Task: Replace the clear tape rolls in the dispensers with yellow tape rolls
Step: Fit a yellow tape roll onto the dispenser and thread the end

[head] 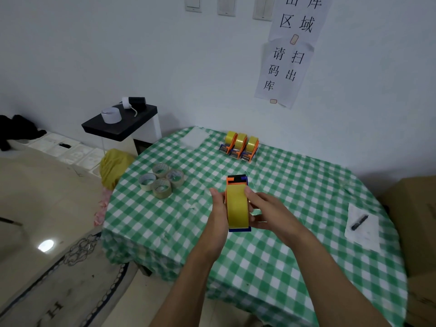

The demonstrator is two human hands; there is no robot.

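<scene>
The fingers (pixel 214 193) of the left hand (pixel 219 211) lie stretched along the left side of a tape dispenser (pixel 236 180), pointing toward the far wall. Whether any of them curl behind it cannot be told, as the dispenser hides them. The right hand (pixel 271 212) grasps the same dispenser from the right, its thumb resting on the upper right edge of the roll and its other fingers curled in under the right side. The dispenser is orange with a black and blue far end and a blue near edge. It is held between the two hands above the middle of the counter (pixel 271 267), which wears a green and white checked cloth. One yellow tape roll (pixel 237 206) sits in it, its broad yellow face turned up toward the camera.

At the far edge of the counter three more dispensers (pixel 239 148) stand side by side, touching, each loaded with a yellow roll. That makes four dispensers and four yellow rolls in all. Left of the hands, near the counter's left edge, four clear tape rolls (pixel 161 180) lie flat in a tight cluster.

On the right side of the counter lies one sheet of paper (pixel 363 234) with one dark pen (pixel 359 222) on it. A cardboard box (pixel 415 220) stands just beyond the right edge.
</scene>
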